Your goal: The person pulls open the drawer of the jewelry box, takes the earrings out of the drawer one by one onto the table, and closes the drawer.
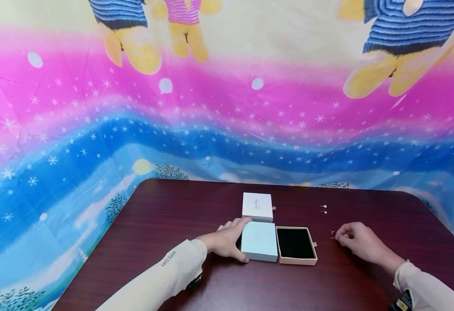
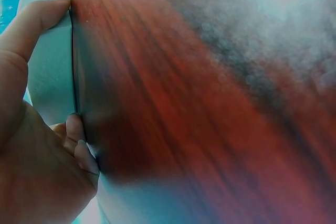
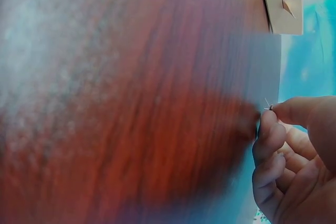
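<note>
My left hand (image 1: pixel 227 239) spans a pale blue box (image 1: pixel 260 242) from its left side, thumb at the front edge and fingers at the back. The left wrist view shows the thumb and fingertips gripping opposite ends of the box (image 2: pixel 50 72). My right hand (image 1: pixel 357 239) is low over the table, thumb and index finger pinching small earrings (image 3: pixel 268 106) with thin pins; their heads are mostly hidden by the fingertips. Just right of the blue box stands an open drawer-type box tray (image 1: pixel 315 255) with a black pad inside and a small pull tab.
Behind the blue box sits a white box (image 1: pixel 257 205) with printed lettering and a tab. Two pearl-headed stud earrings (image 1: pixel 325 212) lie on the dark wooden table (image 1: pixel 165 224) at the back right. A colourful printed cloth (image 1: pixel 219 108) hangs behind the table.
</note>
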The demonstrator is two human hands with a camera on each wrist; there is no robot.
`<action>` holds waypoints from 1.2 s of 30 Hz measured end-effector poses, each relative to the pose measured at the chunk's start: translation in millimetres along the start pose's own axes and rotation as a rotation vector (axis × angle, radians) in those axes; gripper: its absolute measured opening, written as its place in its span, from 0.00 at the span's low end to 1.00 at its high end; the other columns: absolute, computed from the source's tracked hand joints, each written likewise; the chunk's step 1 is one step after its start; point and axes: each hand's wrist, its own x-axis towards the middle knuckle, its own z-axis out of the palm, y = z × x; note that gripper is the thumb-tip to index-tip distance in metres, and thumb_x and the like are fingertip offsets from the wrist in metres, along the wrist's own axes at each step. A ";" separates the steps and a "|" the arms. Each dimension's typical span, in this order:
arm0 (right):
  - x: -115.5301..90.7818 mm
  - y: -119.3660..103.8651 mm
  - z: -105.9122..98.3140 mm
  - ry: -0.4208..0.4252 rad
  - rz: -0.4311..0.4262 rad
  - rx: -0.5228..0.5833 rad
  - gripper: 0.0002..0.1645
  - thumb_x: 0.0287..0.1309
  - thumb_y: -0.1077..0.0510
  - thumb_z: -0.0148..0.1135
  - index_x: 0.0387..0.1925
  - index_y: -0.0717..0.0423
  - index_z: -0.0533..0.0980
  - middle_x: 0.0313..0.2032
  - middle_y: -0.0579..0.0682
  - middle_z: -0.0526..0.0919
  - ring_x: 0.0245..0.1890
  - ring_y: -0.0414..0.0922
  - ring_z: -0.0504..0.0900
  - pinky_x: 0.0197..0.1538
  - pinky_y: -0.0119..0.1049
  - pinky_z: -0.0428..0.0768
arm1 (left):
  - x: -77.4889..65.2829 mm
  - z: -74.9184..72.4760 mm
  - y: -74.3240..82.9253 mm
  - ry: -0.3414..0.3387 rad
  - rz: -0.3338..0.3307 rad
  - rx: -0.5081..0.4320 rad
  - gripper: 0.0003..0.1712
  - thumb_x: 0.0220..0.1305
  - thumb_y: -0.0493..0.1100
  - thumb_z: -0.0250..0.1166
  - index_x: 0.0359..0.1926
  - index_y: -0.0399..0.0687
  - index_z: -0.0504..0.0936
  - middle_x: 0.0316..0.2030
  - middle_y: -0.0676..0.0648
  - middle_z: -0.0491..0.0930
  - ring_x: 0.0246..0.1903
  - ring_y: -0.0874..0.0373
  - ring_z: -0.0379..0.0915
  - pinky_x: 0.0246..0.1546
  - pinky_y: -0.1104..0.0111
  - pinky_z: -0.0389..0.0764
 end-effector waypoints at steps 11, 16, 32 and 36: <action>0.6 1.5 -1.8 -0.019 -0.004 0.018 0.07 0.67 0.63 0.59 0.36 0.58 0.83 0.23 0.46 0.80 0.18 0.37 0.73 0.24 0.33 0.75 | -0.1 -0.3 0.9 -0.002 -0.008 0.005 0.64 0.49 0.55 0.80 0.78 0.61 0.47 0.73 0.50 0.60 0.67 0.52 0.58 0.67 0.52 0.59; 0.9 3.6 -2.8 -0.032 -0.017 0.050 0.07 0.67 0.63 0.59 0.36 0.58 0.83 0.24 0.46 0.81 0.18 0.36 0.72 0.24 0.33 0.75 | -0.2 -0.3 1.4 -0.003 -0.010 0.009 0.64 0.49 0.55 0.80 0.78 0.60 0.47 0.73 0.50 0.60 0.68 0.52 0.58 0.68 0.52 0.58; 1.5 7.3 -3.6 -0.046 -0.016 0.139 0.08 0.69 0.64 0.58 0.38 0.63 0.82 0.26 0.51 0.79 0.18 0.38 0.72 0.24 0.35 0.76 | 0.0 0.1 0.2 0.000 0.005 0.013 0.63 0.49 0.55 0.80 0.77 0.61 0.49 0.71 0.51 0.61 0.62 0.55 0.60 0.64 0.56 0.60; 1.7 6.4 -3.0 -0.038 -0.035 0.122 0.08 0.70 0.63 0.58 0.37 0.62 0.82 0.25 0.50 0.78 0.17 0.37 0.72 0.24 0.34 0.75 | 0.2 0.3 -0.1 0.000 0.001 0.015 0.63 0.49 0.56 0.79 0.78 0.61 0.48 0.72 0.51 0.61 0.63 0.55 0.59 0.65 0.55 0.60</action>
